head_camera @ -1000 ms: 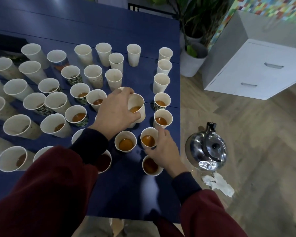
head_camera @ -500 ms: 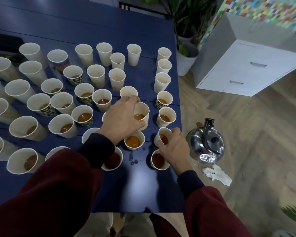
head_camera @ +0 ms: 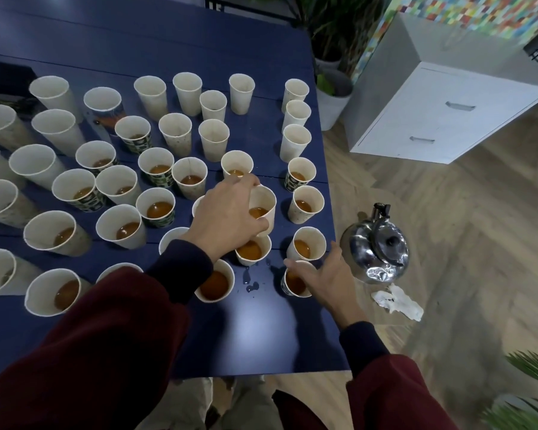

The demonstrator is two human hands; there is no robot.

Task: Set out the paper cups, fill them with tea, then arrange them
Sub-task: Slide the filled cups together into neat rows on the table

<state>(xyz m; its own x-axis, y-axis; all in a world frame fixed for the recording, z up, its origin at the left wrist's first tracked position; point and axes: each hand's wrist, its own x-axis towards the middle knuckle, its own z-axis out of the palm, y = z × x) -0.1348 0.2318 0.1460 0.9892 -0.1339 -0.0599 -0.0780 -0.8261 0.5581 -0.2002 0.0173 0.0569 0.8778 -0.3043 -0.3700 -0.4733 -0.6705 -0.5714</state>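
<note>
1. Dark blue tabletop point(head_camera: 255, 330), head view, seen from above, with a wood-pattern floor point(head_camera: 479, 231) to its right.
2. Paper cups point(head_camera: 156, 209): several dozen, all upright, in loose rows over the tabletop. The near and middle ones hold amber tea. The far rows look empty, e.g. the tall white cup point(head_camera: 213, 139). A few carry a dark green printed pattern.
3. Edge column point(head_camera: 294, 142): one line of cups along the tabletop's right edge, the far ones empty and the near ones with tea.
4. Left hand point(head_camera: 227, 218): grip closed round the held cup point(head_camera: 263, 206), which has tea in it. The thumb is on the near wall and the fingers are over the far rim. Whether this cup rests on the tabletop cannot be told.
5. Right hand point(head_camera: 326, 277): grip open, fingers straight and spread above the corner cup point(head_camera: 294, 285), the nearest in the edge column. Contact cannot be told.
6. Spilled drops point(head_camera: 250, 283): on the bare tabletop between the two hands.
7. Steel kettle point(head_camera: 376, 246): on the floor just beside the tabletop's right edge, with a black handle and knob.
8. Crumpled tissue point(head_camera: 396, 302): on the floor, touching or just beside the kettle's near side.
9. White drawer cabinet point(head_camera: 441, 119) and potted plant point(head_camera: 333, 97): beyond the tabletop's far right corner.
</note>
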